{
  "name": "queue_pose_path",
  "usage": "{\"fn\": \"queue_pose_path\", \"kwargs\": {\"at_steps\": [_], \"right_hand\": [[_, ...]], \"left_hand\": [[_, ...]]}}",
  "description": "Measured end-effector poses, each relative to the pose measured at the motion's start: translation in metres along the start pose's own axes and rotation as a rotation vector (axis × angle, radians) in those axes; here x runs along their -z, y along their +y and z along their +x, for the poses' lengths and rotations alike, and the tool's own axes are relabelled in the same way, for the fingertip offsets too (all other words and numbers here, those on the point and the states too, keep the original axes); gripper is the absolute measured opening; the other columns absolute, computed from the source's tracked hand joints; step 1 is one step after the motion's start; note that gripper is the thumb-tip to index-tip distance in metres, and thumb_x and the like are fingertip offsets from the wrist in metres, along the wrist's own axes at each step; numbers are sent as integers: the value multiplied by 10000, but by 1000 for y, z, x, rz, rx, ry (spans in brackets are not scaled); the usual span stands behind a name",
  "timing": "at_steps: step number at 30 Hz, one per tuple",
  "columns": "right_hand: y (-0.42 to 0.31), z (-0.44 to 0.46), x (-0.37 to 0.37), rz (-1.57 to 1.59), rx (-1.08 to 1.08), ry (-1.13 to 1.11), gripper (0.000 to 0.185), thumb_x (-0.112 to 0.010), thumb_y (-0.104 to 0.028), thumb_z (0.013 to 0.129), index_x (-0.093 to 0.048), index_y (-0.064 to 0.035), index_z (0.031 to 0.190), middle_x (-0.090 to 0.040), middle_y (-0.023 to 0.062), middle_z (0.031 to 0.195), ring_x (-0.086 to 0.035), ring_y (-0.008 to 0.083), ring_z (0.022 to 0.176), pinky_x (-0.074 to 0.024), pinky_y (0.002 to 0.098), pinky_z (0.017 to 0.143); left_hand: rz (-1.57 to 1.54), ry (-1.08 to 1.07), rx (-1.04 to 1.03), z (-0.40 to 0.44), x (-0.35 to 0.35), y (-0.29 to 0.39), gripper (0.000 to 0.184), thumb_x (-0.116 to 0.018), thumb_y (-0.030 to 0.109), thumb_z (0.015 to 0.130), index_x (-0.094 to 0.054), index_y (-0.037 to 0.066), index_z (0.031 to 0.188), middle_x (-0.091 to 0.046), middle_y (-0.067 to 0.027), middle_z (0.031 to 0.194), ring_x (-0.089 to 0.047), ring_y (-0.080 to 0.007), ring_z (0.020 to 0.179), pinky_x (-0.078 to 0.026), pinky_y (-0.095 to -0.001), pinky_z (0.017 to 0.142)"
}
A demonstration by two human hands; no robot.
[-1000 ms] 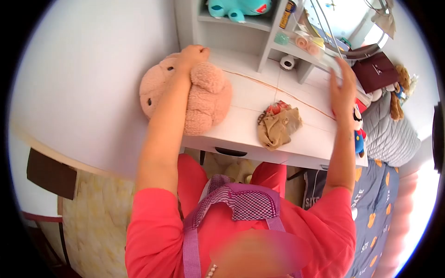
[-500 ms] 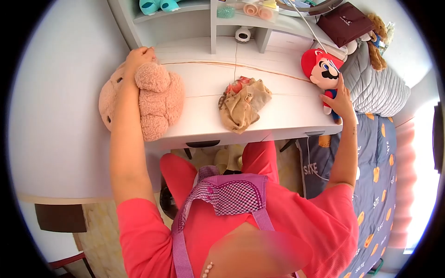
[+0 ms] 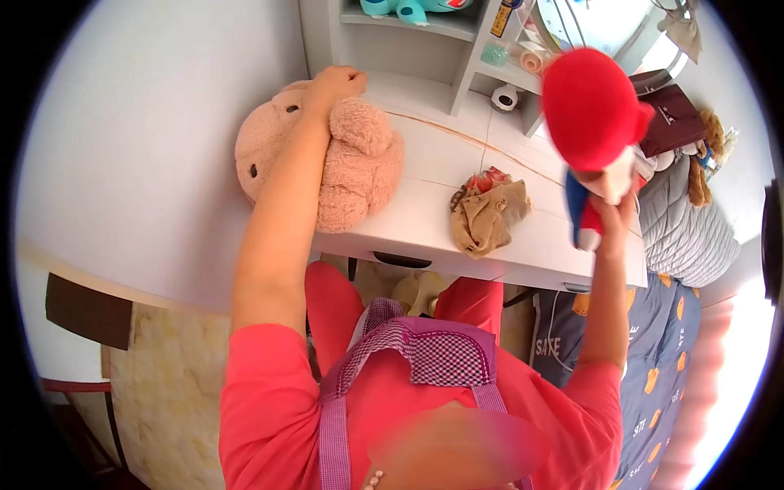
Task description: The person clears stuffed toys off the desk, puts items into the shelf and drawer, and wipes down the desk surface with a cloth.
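Note:
A fluffy pink plush toy (image 3: 367, 175) lies on the left of the white desk (image 3: 425, 192), against the wall. My left forearm crosses over it, and my left hand (image 3: 336, 85) is curled at its far edge, fingertips partly hidden. On the right, my right hand (image 3: 614, 214) grips a Mario plush doll (image 3: 590, 106) by its body and holds it up off the desk. The doll's red cap points up; its blue and red body is partly covered by the hand. Between the two toys sits a crumpled tan cloth (image 3: 490, 219) with a reddish patch.
A grey shelf unit (image 3: 469, 82) stands at the desk's back, with a turquoise plush (image 3: 408, 10) on it and a small white camera (image 3: 505, 98) below. A maroon bag (image 3: 674, 118), a grey quilted cushion (image 3: 686, 224) and a bed (image 3: 653, 351) are on the right.
My right hand has taken hold of the Mario doll and lifted it off the desk. My left hand stays at the pink plush. The whole view has shifted, moving the desk rightward in frame.

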State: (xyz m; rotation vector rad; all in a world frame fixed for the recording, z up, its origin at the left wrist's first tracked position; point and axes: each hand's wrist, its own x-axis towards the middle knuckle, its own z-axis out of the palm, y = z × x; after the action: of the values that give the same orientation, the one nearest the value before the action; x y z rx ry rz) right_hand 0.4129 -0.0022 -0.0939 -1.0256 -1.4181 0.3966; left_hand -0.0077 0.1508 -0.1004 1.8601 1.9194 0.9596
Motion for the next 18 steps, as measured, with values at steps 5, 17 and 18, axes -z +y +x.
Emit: {"fn": "queue_pose_path", "kwargs": {"at_steps": [5, 17, 18], "right_hand": [[-28, 25, -147, 254, 315, -334, 885, -683, -19, 677, -245, -56, 1445, -383, 157, 1392, -411, 252, 1271, -360, 375, 1051], [87, 98, -285, -383, 407, -236, 787, -714, -92, 658, -316, -60, 1336, -522, 254, 1161, -462, 441, 1099, -405, 486, 937], [94, 104, -292, -413, 419, -230, 782, -715, -99, 660, -317, -60, 1332, -523, 246, 1164, -464, 439, 1098, -408, 488, 934]], "left_hand": [[-234, 130, -75, 25, -21, -40, 390, -544, 392, 810, -699, 101, 1019, -682, -155, 1019, -632, -340, 971, -492, -418, 848], [145, 102, 99, 10, -8, -15, 613, -637, 389, 752, -512, 102, 1279, -657, -186, 1091, -620, -338, 1038, -476, -425, 896], [169, 91, 125, 10, -9, -14, 644, -639, 391, 755, -481, 102, 1308, -653, -186, 1102, -618, -337, 1043, -473, -420, 905]]}}
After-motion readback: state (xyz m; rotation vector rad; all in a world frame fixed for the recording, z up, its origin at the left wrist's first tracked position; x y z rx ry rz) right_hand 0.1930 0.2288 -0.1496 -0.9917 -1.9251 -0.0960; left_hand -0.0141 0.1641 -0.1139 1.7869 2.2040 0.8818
